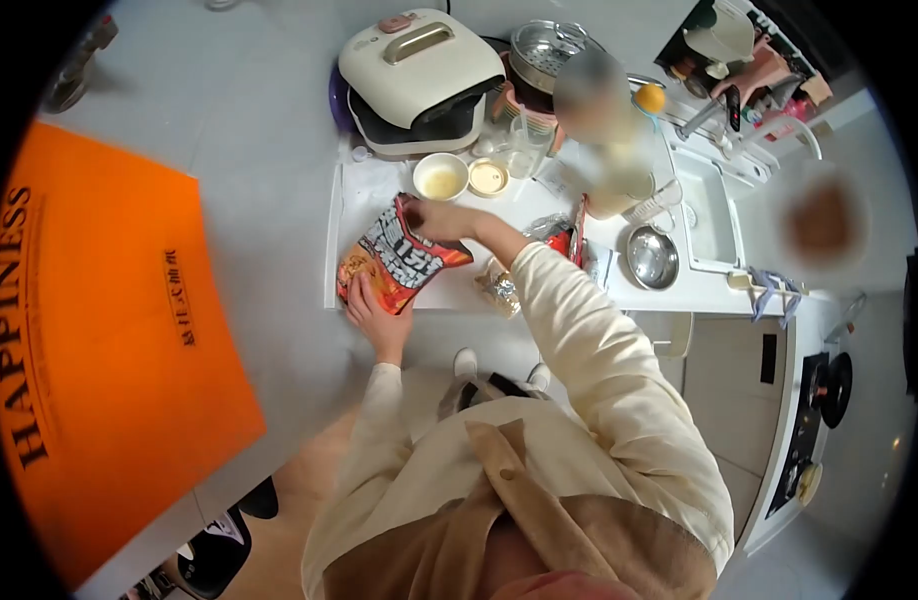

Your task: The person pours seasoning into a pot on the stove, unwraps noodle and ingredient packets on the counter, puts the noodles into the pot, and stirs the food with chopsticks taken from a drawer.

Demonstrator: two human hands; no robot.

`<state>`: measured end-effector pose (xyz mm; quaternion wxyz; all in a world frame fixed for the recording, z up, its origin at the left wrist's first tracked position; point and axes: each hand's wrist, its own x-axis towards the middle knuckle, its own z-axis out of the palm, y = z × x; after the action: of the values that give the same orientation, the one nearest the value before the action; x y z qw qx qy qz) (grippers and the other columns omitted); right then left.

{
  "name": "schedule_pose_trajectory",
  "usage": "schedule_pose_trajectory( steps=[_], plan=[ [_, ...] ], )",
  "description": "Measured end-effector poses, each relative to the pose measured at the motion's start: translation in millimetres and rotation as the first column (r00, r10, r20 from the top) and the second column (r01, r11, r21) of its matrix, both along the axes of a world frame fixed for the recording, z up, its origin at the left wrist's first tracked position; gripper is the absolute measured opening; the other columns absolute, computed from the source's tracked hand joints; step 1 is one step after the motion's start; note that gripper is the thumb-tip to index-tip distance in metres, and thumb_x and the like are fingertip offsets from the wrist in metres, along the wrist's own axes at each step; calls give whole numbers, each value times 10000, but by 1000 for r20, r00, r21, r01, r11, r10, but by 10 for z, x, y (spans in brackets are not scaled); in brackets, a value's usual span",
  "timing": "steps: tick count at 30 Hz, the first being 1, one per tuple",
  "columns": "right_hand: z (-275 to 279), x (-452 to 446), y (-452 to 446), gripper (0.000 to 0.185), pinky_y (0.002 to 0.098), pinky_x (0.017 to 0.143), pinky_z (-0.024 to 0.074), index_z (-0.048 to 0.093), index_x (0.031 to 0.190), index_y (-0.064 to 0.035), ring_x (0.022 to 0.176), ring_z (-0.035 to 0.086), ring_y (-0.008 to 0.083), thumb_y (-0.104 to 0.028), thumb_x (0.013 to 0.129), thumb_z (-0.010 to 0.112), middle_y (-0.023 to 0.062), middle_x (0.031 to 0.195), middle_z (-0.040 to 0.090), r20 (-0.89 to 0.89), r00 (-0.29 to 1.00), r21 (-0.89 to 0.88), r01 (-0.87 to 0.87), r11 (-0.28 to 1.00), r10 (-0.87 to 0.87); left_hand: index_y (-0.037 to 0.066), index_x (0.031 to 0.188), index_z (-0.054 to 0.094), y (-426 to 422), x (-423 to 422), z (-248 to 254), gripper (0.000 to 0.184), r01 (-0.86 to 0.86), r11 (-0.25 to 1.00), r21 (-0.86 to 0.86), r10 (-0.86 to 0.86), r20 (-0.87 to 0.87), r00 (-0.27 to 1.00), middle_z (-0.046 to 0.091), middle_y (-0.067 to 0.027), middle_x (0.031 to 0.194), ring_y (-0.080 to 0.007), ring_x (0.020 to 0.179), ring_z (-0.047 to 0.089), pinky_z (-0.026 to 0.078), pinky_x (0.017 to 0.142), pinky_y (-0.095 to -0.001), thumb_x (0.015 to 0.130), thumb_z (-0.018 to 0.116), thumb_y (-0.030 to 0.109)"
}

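A red, black and orange food packet (394,255) lies tilted over the white counter's front edge. My left hand (381,318) grips its lower part, with the fingers spread over the printed front. At the packet's upper end is my right hand (434,220); its fingertips are hidden inside or behind the opening, so what they hold cannot be made out. Just above the packet stands a white bowl (441,177) with pale yellow contents, beside a small cream-coloured round dish (488,178). A crumpled shiny wrapper (500,288) lies below my right forearm.
A cream electric cooker (419,75) stands at the back, with a steamer pot (549,50) beside it. To the right are a metal bowl (652,257), a red package (569,240) and the sink (707,210). A large orange bag (119,340) lies at left.
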<state>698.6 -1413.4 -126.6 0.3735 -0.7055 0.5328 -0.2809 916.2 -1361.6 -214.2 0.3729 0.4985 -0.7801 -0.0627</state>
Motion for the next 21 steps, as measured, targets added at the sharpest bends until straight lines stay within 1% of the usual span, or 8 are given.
schedule_pose_trajectory(
  steps=[1, 3, 4, 7, 9, 11, 15, 21],
  plan=[
    [191, -75, 40, 365, 283, 785, 466, 604, 1012, 40, 828, 616, 256, -232, 771, 640, 172, 916, 646, -91, 985, -128, 132, 983, -144, 60, 1342, 309, -1, 12, 8, 925, -19, 1000, 11, 19, -4, 1000, 370, -147, 1298, -316, 1223, 336, 247, 987, -492, 609, 768, 387],
    [433, -323, 215, 410, 300, 696, 490, 612, 993, 21, 753, 627, 254, -302, 748, 676, 149, 865, 654, 79, 900, -133, 436, 890, -429, 53, 1340, 311, 7, -12, 64, 923, -52, 998, 33, 51, 41, 998, 380, -125, 1295, -311, 1220, 343, 256, 983, -485, 616, 766, 401],
    [547, -457, 402, 415, 319, 671, 495, 617, 954, 17, 726, 627, 266, -329, 735, 689, 150, 853, 652, -76, 874, -114, 470, 875, -479, 52, 1339, 314, 14, -31, 110, 922, -62, 997, 40, 60, 70, 996, 384, -120, 1293, -308, 1221, 344, 256, 982, -489, 617, 764, 407],
    [64, -681, 1116, 490, 348, 642, 497, 597, 849, 12, 718, 617, 288, -425, 670, 729, 166, 808, 634, -491, 724, -31, 541, 841, -484, 100, 1350, 322, 16, -79, 173, 946, -56, 998, 39, 48, 180, 982, 374, -98, 1316, -294, 1246, 321, 221, 988, -523, 589, 767, 445],
    [-242, -509, 1444, 611, 361, 678, 495, 566, 873, 15, 819, 606, 298, -496, 595, 753, 173, 881, 611, -642, 697, 199, 554, 808, -320, 134, 1363, 318, 3, -90, 266, 973, -20, 1000, 19, 14, 278, 960, 357, -93, 1335, -291, 1264, 302, 197, 995, -536, 568, 770, 463],
    [-570, -233, 1639, 710, 382, 730, 483, 536, 924, 25, 932, 566, 315, -519, 534, 773, 171, 972, 568, -715, 572, 30, 600, 800, -402, 167, 1378, 307, -19, -125, 380, 1012, 17, 994, 111, -56, 361, 931, 327, -97, 1373, -301, 1286, 270, 168, 1007, -540, 535, 777, 473],
    [-746, -217, 1683, 648, 392, 766, 467, 532, 935, 12, 974, 528, 327, -358, 487, 818, 162, 1015, 546, -657, 504, -165, 629, 760, -560, 151, 1369, 322, 8, -166, 655, 1007, 96, 987, 132, -142, 413, 900, 312, -96, 1392, -310, 1288, 264, 166, 1006, -543, 531, 770, 485],
    [-487, -453, 1691, 412, 371, 673, 461, 550, 909, -44, 793, 599, 301, -145, 580, 777, 145, 795, 599, -240, 876, 122, 455, 882, -419, 128, 1300, 412, 169, -525, 728, 799, 545, 828, 129, -556, 71, 828, 365, -90, 1358, -294, 1234, 349, 259, 981, -479, 621, 754, 374]
  ],
)
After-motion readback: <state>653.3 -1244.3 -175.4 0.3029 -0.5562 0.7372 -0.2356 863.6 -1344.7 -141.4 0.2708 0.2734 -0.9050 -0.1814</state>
